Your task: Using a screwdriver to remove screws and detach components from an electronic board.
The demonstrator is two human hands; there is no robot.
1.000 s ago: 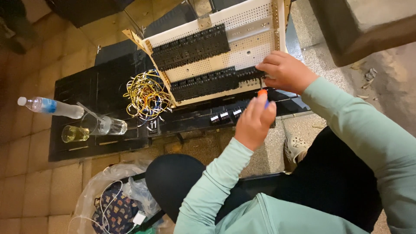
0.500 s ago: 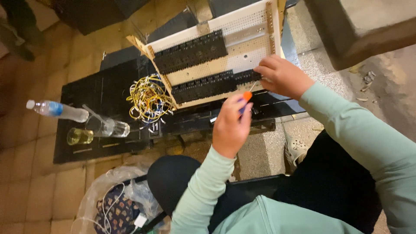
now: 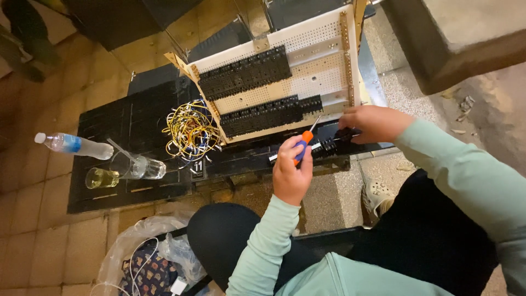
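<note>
the black low table (image 3: 137,126) spans the floor, and leaning on it is the white perforated panel (image 3: 307,77), tilted, carrying two rows of black terminal blocks (image 3: 246,71). beside the panel's left edge, a tangle of yellow wires (image 3: 189,131). further left, a plastic water bottle (image 3: 74,145) on its side, just beside two glasses (image 3: 118,172). now the hands: right hand (image 3: 370,123) pinching a small black component (image 3: 345,134) at the panel's lower edge. left hand (image 3: 290,172) wrapped tight around an orange and blue screwdriver (image 3: 303,145), tip angled up at the lower terminal row.
</note>
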